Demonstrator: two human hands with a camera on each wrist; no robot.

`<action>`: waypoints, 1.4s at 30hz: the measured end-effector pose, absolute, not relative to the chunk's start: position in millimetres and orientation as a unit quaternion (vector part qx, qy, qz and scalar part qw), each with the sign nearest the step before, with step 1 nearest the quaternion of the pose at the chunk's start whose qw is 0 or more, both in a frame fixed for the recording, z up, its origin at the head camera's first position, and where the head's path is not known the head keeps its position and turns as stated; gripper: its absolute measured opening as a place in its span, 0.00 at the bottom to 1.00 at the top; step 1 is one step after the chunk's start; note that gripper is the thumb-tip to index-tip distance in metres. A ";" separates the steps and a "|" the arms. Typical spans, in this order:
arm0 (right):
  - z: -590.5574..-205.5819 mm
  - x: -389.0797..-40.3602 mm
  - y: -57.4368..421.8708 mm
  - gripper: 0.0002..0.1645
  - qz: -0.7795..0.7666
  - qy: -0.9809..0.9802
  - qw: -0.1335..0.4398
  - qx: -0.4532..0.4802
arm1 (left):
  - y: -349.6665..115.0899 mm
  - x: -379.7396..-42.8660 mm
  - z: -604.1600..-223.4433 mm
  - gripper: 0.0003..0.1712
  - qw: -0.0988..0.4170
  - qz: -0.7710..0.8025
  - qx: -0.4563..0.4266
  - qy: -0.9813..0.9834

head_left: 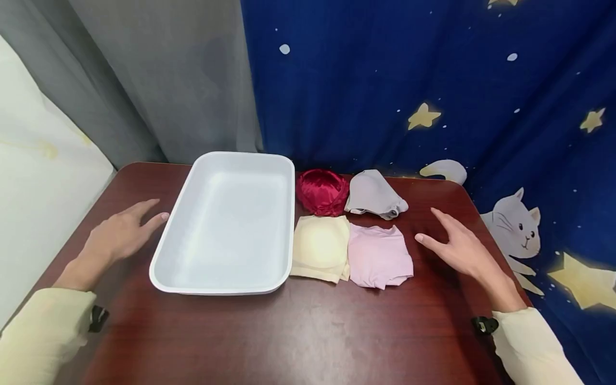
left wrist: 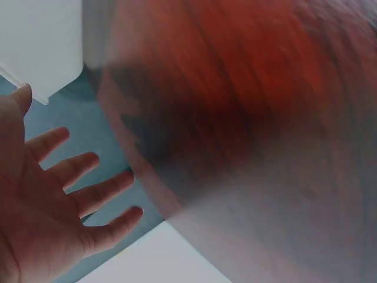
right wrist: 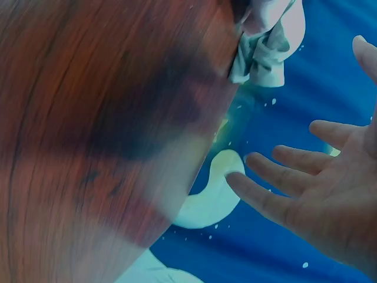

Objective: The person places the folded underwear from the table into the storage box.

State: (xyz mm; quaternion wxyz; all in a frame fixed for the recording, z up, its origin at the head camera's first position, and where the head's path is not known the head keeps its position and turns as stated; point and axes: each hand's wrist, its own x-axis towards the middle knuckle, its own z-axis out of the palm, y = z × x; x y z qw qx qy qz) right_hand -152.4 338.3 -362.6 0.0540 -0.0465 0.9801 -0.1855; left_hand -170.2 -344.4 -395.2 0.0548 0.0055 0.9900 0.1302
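Note:
My left hand [head_left: 117, 232] hovers beside the left wall of a white rectangular tub [head_left: 159, 267], fingers extended and spread, holding nothing. In the left wrist view its fingers [left wrist: 97, 197] are apart, with the thumb near the tub's corner. To the right of the pink folded cloth [head_left: 380, 256], my right hand [head_left: 459, 248] is held over the table with straight fingers and nothing in its grasp. A cream folded garment [head_left: 320, 248] lies against the tub's right side, touching the pink one. Behind them sit a shiny dark red satin bundle [head_left: 322, 192] and a grey folded garment [head_left: 375, 195].
Everything lies on a dark reddish-brown wooden table [head_left: 308, 337] with rounded back corners. A grey curtain [head_left: 192, 80] and a blue curtain [head_left: 346, 91] with stars and a cat hang directly behind it. A white surface [head_left: 38, 160] borders the left side.

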 end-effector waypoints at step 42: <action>-361.1 -154.8 330.5 0.47 -0.527 0.816 0.232 0.055 | -336.6 -166.1 -367.6 0.43 0.258 0.562 -0.051 0.784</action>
